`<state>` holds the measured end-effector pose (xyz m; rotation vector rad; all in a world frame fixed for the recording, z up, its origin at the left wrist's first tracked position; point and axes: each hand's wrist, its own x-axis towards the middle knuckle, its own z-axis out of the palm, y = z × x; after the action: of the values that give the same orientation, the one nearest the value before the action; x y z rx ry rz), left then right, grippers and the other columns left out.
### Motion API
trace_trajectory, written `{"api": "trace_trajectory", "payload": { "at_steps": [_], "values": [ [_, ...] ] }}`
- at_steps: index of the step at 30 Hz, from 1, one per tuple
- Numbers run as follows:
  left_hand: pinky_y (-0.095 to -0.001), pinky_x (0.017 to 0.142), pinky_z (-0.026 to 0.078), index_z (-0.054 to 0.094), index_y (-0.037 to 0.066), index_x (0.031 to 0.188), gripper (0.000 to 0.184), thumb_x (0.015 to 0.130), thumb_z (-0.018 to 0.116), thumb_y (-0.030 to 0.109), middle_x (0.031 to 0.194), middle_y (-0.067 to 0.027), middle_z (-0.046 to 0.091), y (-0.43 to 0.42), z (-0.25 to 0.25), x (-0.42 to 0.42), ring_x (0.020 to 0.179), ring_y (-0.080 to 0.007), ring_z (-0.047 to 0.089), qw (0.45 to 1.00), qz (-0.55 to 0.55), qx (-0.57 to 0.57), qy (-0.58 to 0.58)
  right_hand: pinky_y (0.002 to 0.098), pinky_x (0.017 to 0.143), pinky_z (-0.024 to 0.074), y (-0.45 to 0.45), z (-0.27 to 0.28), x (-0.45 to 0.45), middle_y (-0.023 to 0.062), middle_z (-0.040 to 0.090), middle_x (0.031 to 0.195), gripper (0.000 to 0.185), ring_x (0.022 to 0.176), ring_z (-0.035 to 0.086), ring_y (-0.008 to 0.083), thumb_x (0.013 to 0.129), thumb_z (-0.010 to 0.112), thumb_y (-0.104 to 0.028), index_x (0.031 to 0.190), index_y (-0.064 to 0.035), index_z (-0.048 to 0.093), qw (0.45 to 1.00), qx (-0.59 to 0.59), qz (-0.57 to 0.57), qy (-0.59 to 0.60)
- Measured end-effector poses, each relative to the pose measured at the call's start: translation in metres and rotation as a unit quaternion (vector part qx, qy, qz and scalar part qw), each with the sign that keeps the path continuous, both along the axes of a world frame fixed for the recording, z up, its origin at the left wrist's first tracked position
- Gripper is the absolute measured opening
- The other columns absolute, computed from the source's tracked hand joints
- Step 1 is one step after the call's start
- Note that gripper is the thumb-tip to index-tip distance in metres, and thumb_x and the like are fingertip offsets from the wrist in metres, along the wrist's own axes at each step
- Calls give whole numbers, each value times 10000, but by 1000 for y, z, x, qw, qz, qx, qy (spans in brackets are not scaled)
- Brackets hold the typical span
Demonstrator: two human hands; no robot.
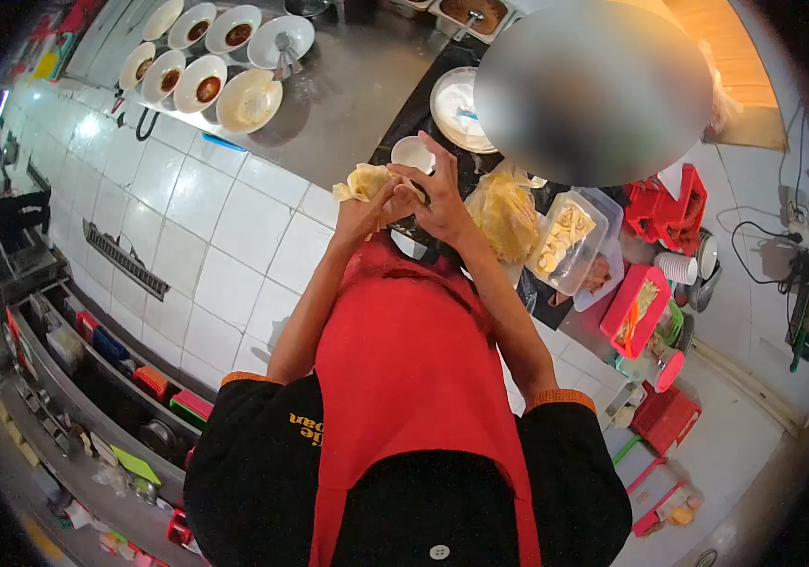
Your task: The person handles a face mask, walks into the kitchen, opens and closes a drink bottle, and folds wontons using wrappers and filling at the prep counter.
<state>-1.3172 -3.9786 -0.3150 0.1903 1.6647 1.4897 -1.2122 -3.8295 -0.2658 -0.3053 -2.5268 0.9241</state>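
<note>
My left hand point(365, 215) is closed around a thin, pale yellow dough wrapper point(366, 180), its loose folds standing out past the fingers. Against it, my right hand point(440, 198) has its index finger raised while other fingers meet the wrapper and the left fingertips; their exact grip is partly hidden. Just beyond both hands stands a small white bowl point(412, 153). Right of my right hand lies a clear plastic bag point(503, 213) of yellowish wrappers. Beside that, a clear plastic tub point(570, 274) holds several pale folded dumplings.
White bowls point(237, 30), several with dark sauce, line the steel counter point(357, 85). A round white tub point(447, 109) stands ahead. A pink container point(633, 307) and red baskets point(666, 210) sit on the right. A long shelf unit point(107, 378) runs along the left.
</note>
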Motion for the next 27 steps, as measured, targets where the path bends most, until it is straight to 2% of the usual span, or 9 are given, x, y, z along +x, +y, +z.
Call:
{"api": "trace_trajectory", "payload": {
  "at_steps": [1, 3, 4, 8, 15, 18, 23, 25, 27],
  "values": [
    [-288, 778, 552, 705, 26, 1198, 498, 916, 803, 424, 1089, -51, 736, 4, 5, 1, 922, -137, 697, 1000, -4, 1, 0, 481, 1174, 312, 6, -5, 4, 236, 422, 1541, 298, 1385, 415, 410, 972, 684, -274, 1257, -196, 729, 1000, 1, -4, 0],
    [-290, 786, 552, 710, 32, 1184, 483, 921, 798, 427, 1089, -49, 736, 7, 13, 4, 919, -133, 696, 1000, 4, 2, -25, 448, 1113, 391, 14, -14, 13, 227, 553, 1407, 295, 1297, 522, 371, 989, 667, -249, 1260, -147, 721, 981, -194, 16, 16],
    [-290, 786, 552, 710, 32, 1184, 483, 921, 798, 427, 1089, -49, 736, 9, 12, 4, 919, -133, 696, 1000, 2, 2, -25, 381, 972, 499, 16, -16, 15, 176, 687, 1170, 303, 1080, 664, 268, 974, 700, -174, 1258, -69, 706, 966, -253, 4, 52],
    [-305, 782, 572, 679, 25, 1213, 497, 910, 814, 396, 1108, -62, 717, 22, 15, 7, 963, -151, 694, 998, 40, -8, -42, 270, 810, 558, 7, -21, 36, 57, 734, 960, 316, 858, 685, 106, 916, 756, -24, 1225, 3, 694, 928, -361, -91, 31],
    [-378, 845, 620, 593, 49, 1327, 444, 1003, 704, 332, 1162, -75, 699, 41, 6, 13, 1003, -213, 713, 958, 63, 143, -241, 263, 822, 570, 3, -3, 43, 80, 735, 988, 302, 891, 696, 118, 917, 758, -10, 1206, 19, 678, 879, -449, -127, 101],
    [-391, 825, 627, 599, 70, 1320, 416, 1013, 686, 337, 1157, -76, 701, 50, 17, 13, 999, -219, 717, 953, 28, 149, -262, 268, 853, 570, 11, -9, 51, 75, 732, 1030, 334, 946, 700, 128, 923, 753, 5, 1242, 17, 655, 911, -380, -148, 63],
    [-430, 763, 643, 570, 78, 1347, 438, 1006, 695, 322, 1191, -85, 690, 64, 15, 25, 1003, -236, 727, 934, -34, 142, -326, 277, 811, 577, 15, 4, 60, 59, 724, 983, 236, 899, 699, 116, 928, 742, 9, 1147, 29, 657, 829, -491, -164, 211],
    [-365, 758, 619, 622, 54, 1271, 435, 963, 753, 331, 1100, -63, 705, 73, 30, 38, 938, -201, 726, 949, -49, 78, -303, 272, 840, 572, 18, 17, 69, 55, 719, 1016, 236, 930, 696, 116, 932, 735, 24, 1155, 20, 658, 830, -488, -176, 206],
    [-393, 759, 636, 525, 86, 1390, 487, 991, 722, 284, 1207, -85, 681, 80, 18, 42, 994, -235, 726, 946, -99, 79, -299, 268, 869, 567, 23, 30, 82, 51, 714, 1048, 239, 962, 694, 116, 935, 727, 38, 1163, 12, 658, 831, -483, -190, 201]
  ]
}}
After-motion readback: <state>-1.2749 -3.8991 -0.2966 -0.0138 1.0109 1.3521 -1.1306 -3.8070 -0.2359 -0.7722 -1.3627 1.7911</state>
